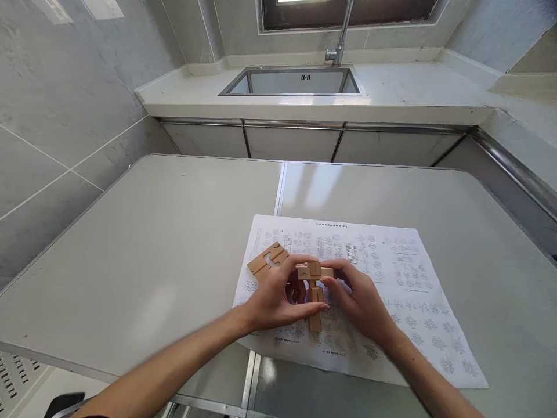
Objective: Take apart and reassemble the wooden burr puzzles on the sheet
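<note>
Wood, pale brown and squared off, makes up the joined blocks (318, 295) that we see between the two hands, above the lower-middle part of a printed sheet (424, 342). Their long axis runs near to far: one block points back toward the wearer, its near end past the left thumb, while a crosspiece (303, 273) at the far end lies left to right, so we read the whole as a rough T.

The left hand (272, 299) is part-curled around the left side, index finger along the crosspiece's left end and thumb across the lengthwise block. The right hand (359, 296) is closed to a pinch, its thumb and index finger on the crosspiece's right end.

Just beyond the left hand we find grooved wooden blocks (276, 252) on the sheet, lying slantwise, their long axis from lower left to upper right. The table (174, 226) lies beneath.
</note>
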{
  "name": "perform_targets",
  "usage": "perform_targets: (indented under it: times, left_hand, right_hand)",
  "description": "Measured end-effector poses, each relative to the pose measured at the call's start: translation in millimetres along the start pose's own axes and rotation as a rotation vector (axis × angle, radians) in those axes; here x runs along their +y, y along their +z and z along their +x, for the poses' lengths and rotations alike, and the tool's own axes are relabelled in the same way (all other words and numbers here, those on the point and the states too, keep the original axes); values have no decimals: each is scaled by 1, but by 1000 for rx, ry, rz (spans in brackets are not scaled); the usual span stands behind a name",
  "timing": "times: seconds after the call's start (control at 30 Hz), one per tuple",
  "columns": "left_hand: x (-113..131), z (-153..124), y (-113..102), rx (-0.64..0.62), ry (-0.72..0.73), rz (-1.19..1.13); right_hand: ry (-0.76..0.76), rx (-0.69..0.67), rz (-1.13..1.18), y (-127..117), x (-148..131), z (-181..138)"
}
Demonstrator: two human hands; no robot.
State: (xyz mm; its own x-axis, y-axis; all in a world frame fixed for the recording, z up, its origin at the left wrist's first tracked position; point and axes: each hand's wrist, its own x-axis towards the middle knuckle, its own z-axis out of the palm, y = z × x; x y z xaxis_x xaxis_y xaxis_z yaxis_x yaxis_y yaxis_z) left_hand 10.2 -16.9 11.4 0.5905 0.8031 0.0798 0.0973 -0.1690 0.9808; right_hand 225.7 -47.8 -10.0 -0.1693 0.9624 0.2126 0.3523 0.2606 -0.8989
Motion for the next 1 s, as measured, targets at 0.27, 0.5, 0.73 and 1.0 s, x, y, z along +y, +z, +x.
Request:
perform_targets:
  times: [0.27, 0.5, 0.73, 1.0]
  left_hand:
    - [-1, 0, 0, 22, -55, -45]
    - [-1, 0, 1, 25, -52, -55]
    - [-2, 1, 1, 0, -97, -155]
    - [5, 2, 0, 12, -186, -199]
  right_hand:
    - [8, 9, 26, 3, -3, -2]
    - [66, 22, 23, 4, -4, -2]
    - [74, 41, 77, 5, -6, -2]
    - [134, 32, 72, 8, -6, -1]
